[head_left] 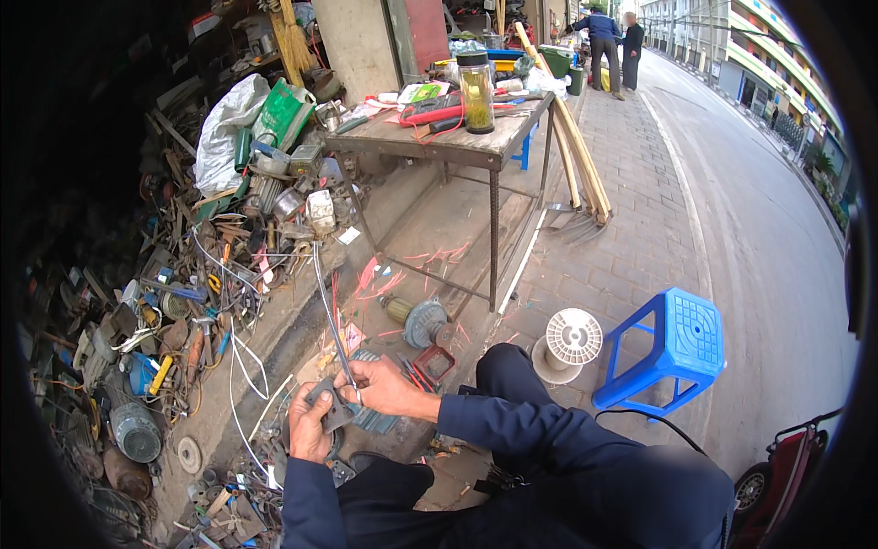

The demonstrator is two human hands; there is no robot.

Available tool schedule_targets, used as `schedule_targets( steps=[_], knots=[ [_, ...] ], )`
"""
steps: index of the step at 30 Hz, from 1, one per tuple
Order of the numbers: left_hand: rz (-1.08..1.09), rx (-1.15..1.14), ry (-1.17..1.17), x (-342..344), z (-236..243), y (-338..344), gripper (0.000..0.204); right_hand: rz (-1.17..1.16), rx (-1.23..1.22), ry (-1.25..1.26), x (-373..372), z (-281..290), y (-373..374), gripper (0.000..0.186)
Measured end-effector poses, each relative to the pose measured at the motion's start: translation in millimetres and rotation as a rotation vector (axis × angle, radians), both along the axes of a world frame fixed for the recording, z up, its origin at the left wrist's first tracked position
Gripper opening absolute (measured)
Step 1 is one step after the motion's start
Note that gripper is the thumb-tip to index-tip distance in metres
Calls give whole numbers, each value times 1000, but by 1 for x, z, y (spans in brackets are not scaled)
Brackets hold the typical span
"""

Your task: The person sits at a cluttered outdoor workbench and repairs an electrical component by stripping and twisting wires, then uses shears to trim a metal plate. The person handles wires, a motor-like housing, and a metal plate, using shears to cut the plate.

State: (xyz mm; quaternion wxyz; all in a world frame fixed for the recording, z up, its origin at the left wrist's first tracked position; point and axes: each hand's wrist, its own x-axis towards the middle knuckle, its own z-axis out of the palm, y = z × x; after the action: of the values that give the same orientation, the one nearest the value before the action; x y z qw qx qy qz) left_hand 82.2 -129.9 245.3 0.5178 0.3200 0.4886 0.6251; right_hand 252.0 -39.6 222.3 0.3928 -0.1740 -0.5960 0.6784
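From the head view, the left hand [309, 424] is closed round a small grey metal part [331, 409] low over the pavement [585, 265], while the right hand [384, 386] just beside it pinches a long grey wire [327, 311] running up and away.

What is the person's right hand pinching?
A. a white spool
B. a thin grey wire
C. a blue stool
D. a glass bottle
B: the right hand pinches a thin grey wire that runs upward, while the left hand holds a small dark part.
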Motion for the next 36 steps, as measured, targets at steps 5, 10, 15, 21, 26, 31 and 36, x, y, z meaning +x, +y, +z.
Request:
schedule_targets(
  steps=[5, 10, 15, 21, 26, 31, 36],
  knots=[
    [-22, 6, 47, 2, 3, 1, 12, -47, 21, -115, 2, 12, -3, 17],
    [-21, -36, -112, 2, 4, -5, 42, -70, 19, -92, 3, 15, -4, 19],
    [10, -35, -58, -3, -1, -6, 27, -75, 102, -162, 10, 20, -2, 27],
    [161, 48, -173, -14, 0, -4, 22, 2, 279, -707, 57, 19, -13, 39],
    [273, 119, -198, -22, 1, -3, 18, 102, 343, -804, 82, -4, -33, 47],
    [301, 138, -184, -25, 1, -2, 20, 105, 547, -758, 94, -18, -34, 54],
    [296, 122, -140, -27, 1, -4, 21, 96, 629, -834, 97, -24, -29, 59]
  ],
)
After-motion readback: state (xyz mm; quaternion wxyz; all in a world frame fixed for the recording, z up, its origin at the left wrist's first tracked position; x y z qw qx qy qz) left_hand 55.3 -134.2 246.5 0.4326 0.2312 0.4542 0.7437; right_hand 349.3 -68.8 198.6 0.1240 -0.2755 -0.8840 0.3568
